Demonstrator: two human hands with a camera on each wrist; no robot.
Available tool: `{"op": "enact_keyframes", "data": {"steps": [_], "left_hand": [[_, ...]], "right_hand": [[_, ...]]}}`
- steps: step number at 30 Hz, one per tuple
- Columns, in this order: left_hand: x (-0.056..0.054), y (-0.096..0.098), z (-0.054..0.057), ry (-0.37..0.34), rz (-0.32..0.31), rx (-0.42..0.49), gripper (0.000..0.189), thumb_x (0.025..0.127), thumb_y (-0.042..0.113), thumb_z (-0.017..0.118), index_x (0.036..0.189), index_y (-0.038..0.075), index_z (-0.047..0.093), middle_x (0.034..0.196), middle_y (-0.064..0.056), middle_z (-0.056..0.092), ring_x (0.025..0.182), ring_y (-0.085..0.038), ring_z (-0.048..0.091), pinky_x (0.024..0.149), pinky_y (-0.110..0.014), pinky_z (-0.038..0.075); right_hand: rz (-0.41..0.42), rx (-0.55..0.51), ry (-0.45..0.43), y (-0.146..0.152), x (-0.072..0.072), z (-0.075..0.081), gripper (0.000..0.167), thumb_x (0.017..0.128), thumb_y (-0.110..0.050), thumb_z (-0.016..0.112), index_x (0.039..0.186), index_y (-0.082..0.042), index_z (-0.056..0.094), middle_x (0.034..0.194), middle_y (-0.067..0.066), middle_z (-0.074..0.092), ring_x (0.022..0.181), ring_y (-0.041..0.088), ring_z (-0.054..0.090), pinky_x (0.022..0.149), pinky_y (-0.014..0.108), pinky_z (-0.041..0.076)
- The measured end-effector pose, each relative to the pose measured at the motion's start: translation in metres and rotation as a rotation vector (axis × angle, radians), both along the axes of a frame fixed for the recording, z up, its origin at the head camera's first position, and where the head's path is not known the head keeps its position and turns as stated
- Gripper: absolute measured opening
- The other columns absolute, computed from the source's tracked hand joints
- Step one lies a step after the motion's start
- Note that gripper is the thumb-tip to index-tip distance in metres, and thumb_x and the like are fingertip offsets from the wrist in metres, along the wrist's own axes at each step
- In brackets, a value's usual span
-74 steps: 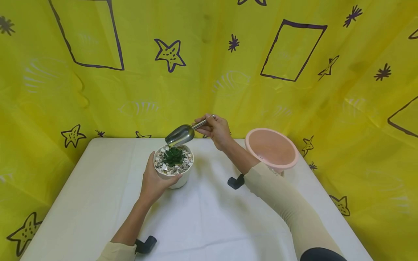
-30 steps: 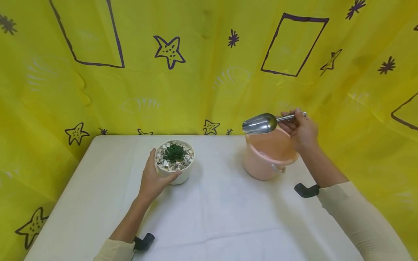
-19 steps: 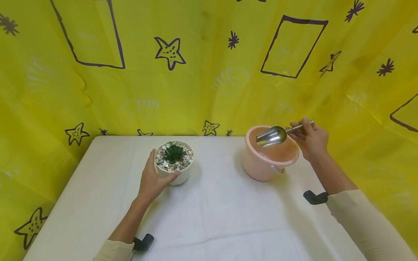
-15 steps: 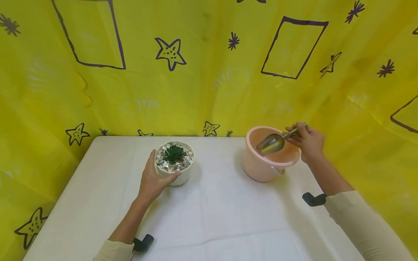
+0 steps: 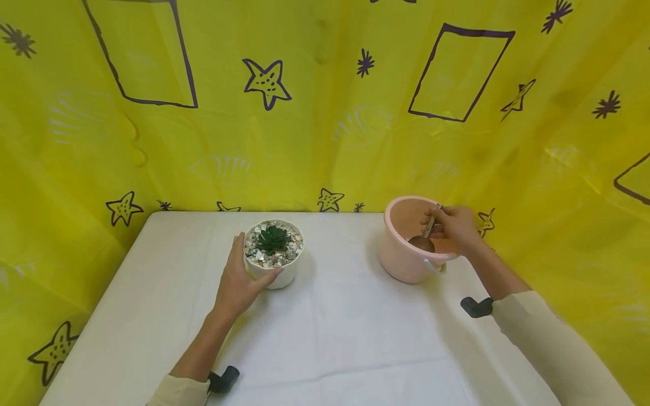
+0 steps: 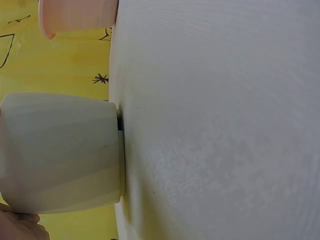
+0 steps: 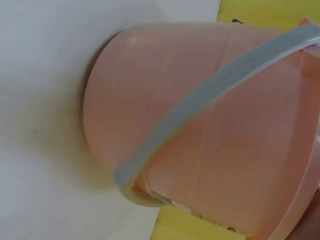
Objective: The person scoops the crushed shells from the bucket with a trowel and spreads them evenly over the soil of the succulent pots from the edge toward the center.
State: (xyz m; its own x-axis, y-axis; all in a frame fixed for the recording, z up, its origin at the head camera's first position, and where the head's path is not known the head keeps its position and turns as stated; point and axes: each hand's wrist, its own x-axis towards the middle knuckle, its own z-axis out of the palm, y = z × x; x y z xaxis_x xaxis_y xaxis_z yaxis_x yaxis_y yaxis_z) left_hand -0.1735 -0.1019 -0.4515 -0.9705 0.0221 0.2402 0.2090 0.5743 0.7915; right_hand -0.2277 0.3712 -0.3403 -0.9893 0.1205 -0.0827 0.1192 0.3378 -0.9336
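My left hand [image 5: 241,282] grips the side of a white plant pot [image 5: 280,276] standing on the table, thumb in front and fingers behind. A green succulent [image 5: 272,239] sits in the pot among pale pebbles [image 5: 259,257]. On the right, my right hand [image 5: 454,225] holds a metal scoop [image 5: 422,243] by its handle. The scoop's bowl points down inside a pink bucket [image 5: 406,260], its lower end hidden by the bucket's wall. In the right wrist view the bucket's grey handle [image 7: 200,100] hangs across its side. What lies at the bucket's bottom is out of sight.
A white cloth [image 5: 325,332] covers the table. Behind it hangs a yellow curtain [image 5: 315,141] with dark starfish and frame drawings, close to the table's back edge. The pot and bucket stand apart near that edge.
My right hand carried the scoop from above the potted succulent rightward to the bucket, then lowered and tipped it inside. The left hand kept its grip on the pot.
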Motion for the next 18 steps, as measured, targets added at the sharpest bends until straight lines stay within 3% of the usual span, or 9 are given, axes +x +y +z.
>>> {"op": "enact_keyframes", "data": {"steps": [3,8,11,18], "left_hand": [[0.0,0.0,0.0,0.026,0.002,-0.029,0.118,0.085,0.041,0.088,0.167,-0.002,0.013,0.171,-0.027,0.014,0.157,-0.045,0.015,0.122,-0.064,0.023],[0.002,-0.002,0.002,0.067,0.01,-0.098,0.112,0.09,0.044,0.082,0.166,-0.003,0.013,0.171,-0.029,0.014,0.157,-0.046,0.015,0.119,-0.065,0.028],[0.004,-0.005,0.005,0.105,0.014,-0.149,0.107,0.093,0.044,0.079,0.165,-0.004,0.017,0.171,-0.028,0.016,0.157,-0.044,0.014,0.119,-0.065,0.028],[0.003,-0.02,0.005,0.266,-0.004,-0.273,0.086,0.095,0.033,0.075,0.157,-0.011,0.035,0.164,-0.03,0.031,0.155,-0.048,0.02,0.125,-0.061,0.015]], "right_hand": [[0.033,0.086,-0.096,-0.003,-0.005,0.001,0.044,0.114,-0.021,0.047,0.132,0.019,0.054,0.096,0.01,0.076,0.079,0.016,0.077,0.077,0.034,0.063],[0.054,0.136,-0.196,-0.005,-0.013,0.0,0.041,0.114,-0.021,0.045,0.125,0.016,0.057,0.097,0.015,0.075,0.082,0.021,0.078,0.079,0.036,0.063],[0.059,0.148,-0.216,-0.003,-0.018,-0.003,0.04,0.114,-0.02,0.045,0.124,0.016,0.058,0.092,0.013,0.076,0.078,0.021,0.077,0.076,0.034,0.064],[0.075,0.186,-0.226,-0.004,-0.021,-0.006,0.031,0.108,-0.009,0.052,0.118,0.021,0.056,0.083,0.012,0.071,0.067,0.018,0.073,0.067,0.029,0.063]]}}
